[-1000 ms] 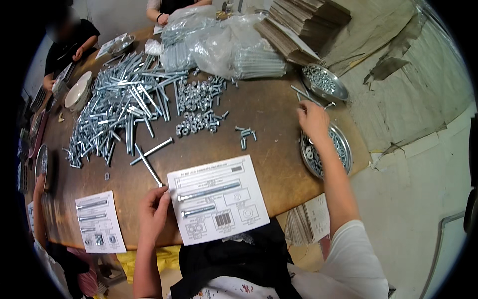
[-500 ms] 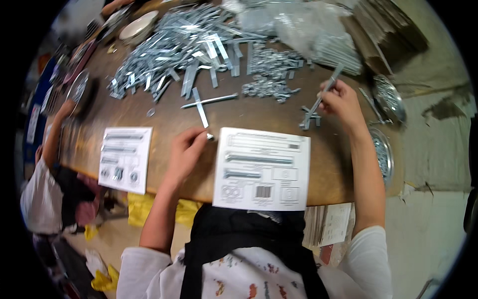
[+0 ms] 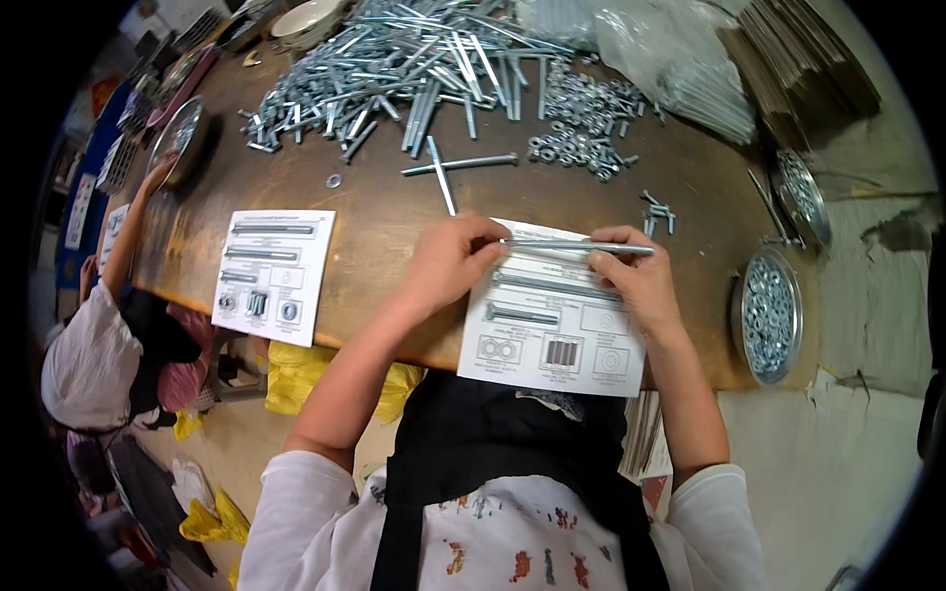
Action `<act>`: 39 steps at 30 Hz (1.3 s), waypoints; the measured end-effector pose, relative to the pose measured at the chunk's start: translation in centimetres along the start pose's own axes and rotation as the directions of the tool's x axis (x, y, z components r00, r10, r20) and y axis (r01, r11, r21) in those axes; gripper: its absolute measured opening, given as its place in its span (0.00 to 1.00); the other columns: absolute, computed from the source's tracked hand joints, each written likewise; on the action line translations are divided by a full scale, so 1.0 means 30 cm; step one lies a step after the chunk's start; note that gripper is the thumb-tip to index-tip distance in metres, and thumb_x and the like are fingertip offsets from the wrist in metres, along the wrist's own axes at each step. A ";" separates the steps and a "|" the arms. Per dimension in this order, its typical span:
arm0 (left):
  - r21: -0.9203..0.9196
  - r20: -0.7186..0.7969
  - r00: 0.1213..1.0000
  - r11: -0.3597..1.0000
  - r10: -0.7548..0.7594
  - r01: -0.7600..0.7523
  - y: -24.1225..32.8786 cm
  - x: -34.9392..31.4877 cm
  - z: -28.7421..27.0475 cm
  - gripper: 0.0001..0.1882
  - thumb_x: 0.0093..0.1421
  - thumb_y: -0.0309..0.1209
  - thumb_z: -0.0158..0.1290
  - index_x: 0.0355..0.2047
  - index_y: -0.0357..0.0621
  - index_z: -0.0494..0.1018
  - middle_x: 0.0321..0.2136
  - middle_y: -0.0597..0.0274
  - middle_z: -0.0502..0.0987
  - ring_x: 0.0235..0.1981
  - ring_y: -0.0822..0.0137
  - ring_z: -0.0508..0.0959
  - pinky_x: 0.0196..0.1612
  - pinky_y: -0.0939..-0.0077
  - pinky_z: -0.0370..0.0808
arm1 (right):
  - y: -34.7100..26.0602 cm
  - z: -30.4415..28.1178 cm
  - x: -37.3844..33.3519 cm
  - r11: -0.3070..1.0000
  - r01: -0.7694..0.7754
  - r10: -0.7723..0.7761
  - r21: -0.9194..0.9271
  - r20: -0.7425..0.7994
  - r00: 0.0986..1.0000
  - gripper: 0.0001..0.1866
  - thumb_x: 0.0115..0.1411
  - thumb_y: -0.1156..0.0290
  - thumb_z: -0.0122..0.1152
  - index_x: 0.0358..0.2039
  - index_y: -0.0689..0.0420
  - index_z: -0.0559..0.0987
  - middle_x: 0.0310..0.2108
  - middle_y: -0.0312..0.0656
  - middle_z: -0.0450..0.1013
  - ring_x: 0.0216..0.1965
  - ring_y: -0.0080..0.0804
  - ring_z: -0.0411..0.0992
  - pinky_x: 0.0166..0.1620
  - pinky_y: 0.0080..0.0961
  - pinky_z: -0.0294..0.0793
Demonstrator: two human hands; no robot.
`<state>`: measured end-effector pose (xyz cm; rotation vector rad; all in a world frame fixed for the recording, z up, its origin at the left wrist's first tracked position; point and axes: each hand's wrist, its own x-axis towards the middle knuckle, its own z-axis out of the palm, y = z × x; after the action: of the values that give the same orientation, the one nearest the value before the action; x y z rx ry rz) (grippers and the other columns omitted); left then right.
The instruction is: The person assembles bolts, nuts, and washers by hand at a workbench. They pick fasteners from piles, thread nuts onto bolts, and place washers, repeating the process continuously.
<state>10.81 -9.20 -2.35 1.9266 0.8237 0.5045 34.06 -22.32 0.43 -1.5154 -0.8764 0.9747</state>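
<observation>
A long silvery bolt (image 3: 567,245) lies crosswise between my hands, above the top part of a white printed card (image 3: 476,355). My left hand (image 3: 455,258) pinches its left end, and my right hand (image 3: 641,281) grips it toward the right end. Bolt shapes (image 3: 524,315) show on the card below; whether all are printed or real I cannot tell. Past my left hand, two long bolts (image 3: 483,161) lie crossed on the table. Several short bolts (image 3: 657,212) sit beyond my right hand.
A heap of long bolts (image 3: 394,74) and a pile of nuts (image 3: 586,148) fill the far side. At right stands a metal bowl of small hardware (image 3: 769,315), near stacked cardboard (image 3: 803,59). A second card (image 3: 271,276) lies left. Another person's hand (image 3: 163,172) is in a bowl (image 3: 187,163).
My right hand has come left and nearer with the long metal piece, from the short bolts to the card. My left hand has moved right onto its other end. The view has shifted slightly.
</observation>
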 end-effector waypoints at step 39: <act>0.378 -0.081 0.917 0.863 0.391 -0.335 0.079 0.494 0.161 0.08 0.54 0.29 0.59 0.34 0.42 0.79 0.26 0.54 0.80 0.28 0.52 0.80 0.33 0.61 0.76 | 0.071 -0.047 0.358 0.705 0.232 -0.388 -0.670 -0.090 0.917 0.11 0.50 0.66 0.67 0.31 0.59 0.80 0.24 0.45 0.78 0.27 0.42 0.78 0.34 0.37 0.77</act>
<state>24.93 -2.16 -2.42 2.4279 0.6802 0.7839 39.63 -13.38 -2.92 -1.9198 -1.3399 0.2182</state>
